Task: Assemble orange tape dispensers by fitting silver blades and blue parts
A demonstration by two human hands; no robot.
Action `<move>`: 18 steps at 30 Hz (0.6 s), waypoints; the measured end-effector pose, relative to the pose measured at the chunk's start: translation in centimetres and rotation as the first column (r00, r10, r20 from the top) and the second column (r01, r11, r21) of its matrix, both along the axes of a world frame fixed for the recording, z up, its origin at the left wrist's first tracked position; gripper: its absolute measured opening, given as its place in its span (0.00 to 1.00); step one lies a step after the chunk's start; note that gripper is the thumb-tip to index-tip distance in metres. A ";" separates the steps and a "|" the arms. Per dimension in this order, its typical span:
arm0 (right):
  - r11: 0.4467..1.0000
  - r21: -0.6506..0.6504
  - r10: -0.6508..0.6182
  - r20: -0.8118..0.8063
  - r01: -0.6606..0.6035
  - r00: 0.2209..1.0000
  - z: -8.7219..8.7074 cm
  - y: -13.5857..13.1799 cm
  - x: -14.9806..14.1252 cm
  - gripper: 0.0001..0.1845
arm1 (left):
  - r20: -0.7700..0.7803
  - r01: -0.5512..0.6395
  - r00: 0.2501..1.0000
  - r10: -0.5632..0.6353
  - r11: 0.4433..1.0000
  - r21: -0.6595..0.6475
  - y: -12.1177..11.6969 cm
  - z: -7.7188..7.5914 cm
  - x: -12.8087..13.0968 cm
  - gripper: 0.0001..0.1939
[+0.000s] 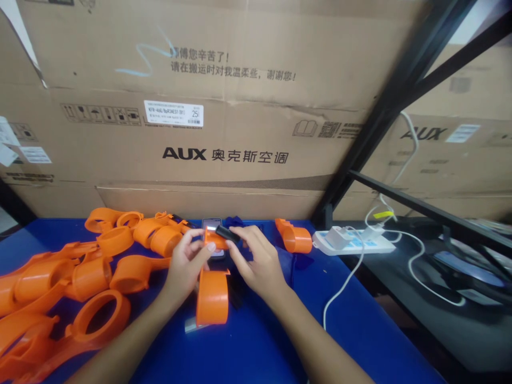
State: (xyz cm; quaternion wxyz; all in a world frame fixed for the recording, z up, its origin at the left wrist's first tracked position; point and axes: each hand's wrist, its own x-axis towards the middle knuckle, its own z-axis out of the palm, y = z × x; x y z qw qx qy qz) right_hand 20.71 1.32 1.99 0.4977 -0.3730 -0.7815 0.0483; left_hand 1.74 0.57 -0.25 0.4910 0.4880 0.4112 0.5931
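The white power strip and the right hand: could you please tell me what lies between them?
In the head view, an orange part lies there, with a dark blue item nearer the right hand.

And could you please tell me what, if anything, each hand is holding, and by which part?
The left hand holds an orange ringed piece by its upper end; the right hand holds a black cylinder near its right end.

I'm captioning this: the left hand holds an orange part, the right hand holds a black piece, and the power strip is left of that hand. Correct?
No: the head view shows the power strip right of the right hand; the rest holds.
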 end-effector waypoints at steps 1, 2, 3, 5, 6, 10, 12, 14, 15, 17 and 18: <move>1.000 -0.003 0.008 -0.011 -0.008 1.000 0.0 0.0 -0.1 0.16 | -0.005 0.005 1.000 -0.005 1.000 0.003 0.0 0.0 0.1 0.23; 1.000 -0.004 0.012 -0.022 -0.012 1.000 0.0 0.0 -0.1 0.16 | -0.009 0.012 1.000 -0.012 1.000 0.005 0.0 -0.1 0.1 0.23; 1.000 -0.004 0.013 -0.032 -0.013 0.999 0.0 0.0 -0.2 0.16 | -0.010 0.018 1.000 -0.018 1.000 0.007 0.0 -0.1 0.2 0.23; 1.000 -0.001 0.019 -0.042 -0.019 0.999 -0.1 0.0 -0.2 0.15 | -0.005 0.028 1.000 -0.028 1.000 0.004 0.0 -0.1 0.2 0.23; 1.000 0.001 0.023 -0.043 -0.023 0.999 -0.1 0.0 -0.2 0.15 | -0.004 0.032 0.999 -0.032 0.999 0.000 0.0 -0.2 0.2 0.24; 0.999 0.008 0.039 -0.041 -0.039 0.998 -0.1 0.0 -0.3 0.15 | -0.002 0.042 0.999 -0.042 0.999 -0.014 0.1 -0.5 0.1 0.26; 0.999 0.013 0.043 -0.045 -0.042 0.998 -0.2 0.1 -0.3 0.15 | 0.011 0.041 0.999 -0.041 0.999 -0.023 0.2 -0.6 0.1 0.26; 0.999 0.014 0.044 -0.053 -0.043 0.998 -0.3 0.2 -0.4 0.15 | 0.027 0.054 0.998 -0.053 0.998 -0.038 0.2 -0.6 0.2 0.27; 0.999 0.008 0.049 -0.053 -0.048 0.997 -0.3 0.2 -0.4 0.15 | 0.032 0.064 0.998 -0.063 0.997 -0.042 0.2 -0.6 0.2 0.27; 0.997 -0.016 0.072 -0.046 -0.073 0.996 -0.4 0.2 -0.5 0.15 | 0.028 0.084 0.996 -0.083 0.996 -0.040 0.2 -0.6 0.3 0.25; 0.995 -0.032 0.091 -0.040 -0.093 0.995 -0.5 0.2 -0.6 0.15 | 0.018 0.088 0.996 -0.088 0.995 -0.037 0.2 -0.5 0.4 0.24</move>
